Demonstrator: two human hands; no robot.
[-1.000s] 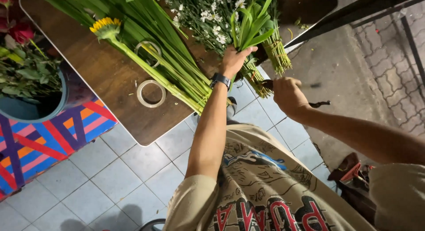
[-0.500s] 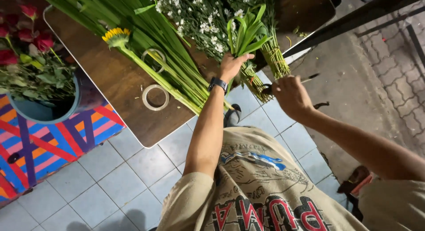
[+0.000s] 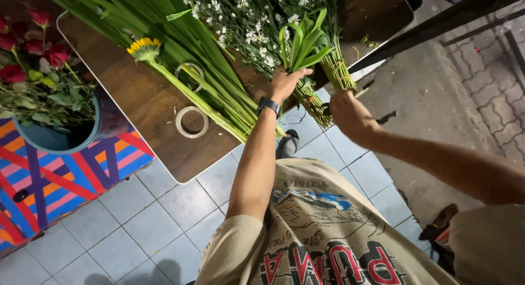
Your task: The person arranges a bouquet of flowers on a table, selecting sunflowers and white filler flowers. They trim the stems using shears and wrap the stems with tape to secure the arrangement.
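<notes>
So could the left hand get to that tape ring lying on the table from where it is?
Probably yes. The left hand is gripping a bundle of green stems, so it would need to let go first. The tape ring lies bare on the wooden table, just beyond the long green leaves, with nothing over it.

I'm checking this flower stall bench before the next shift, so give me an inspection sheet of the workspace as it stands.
Surface: brown wooden table, rounded corner, mostly covered with cut greenery.
Job's things: bundle of green stems overhanging the table edge, leafy tops upward; a second tied bundle beside it.
Clutter: two tape rolls, a yellow flower on long leaves, small white flowers.
Grippers: left hand grips the bundle near its top; right hand is closed at the stem ends, holding a dark tool, too hidden to identify.
Cables: nothing seen.
Surroundings: blue bucket of red roses, striped panel, tiled floor.
</notes>
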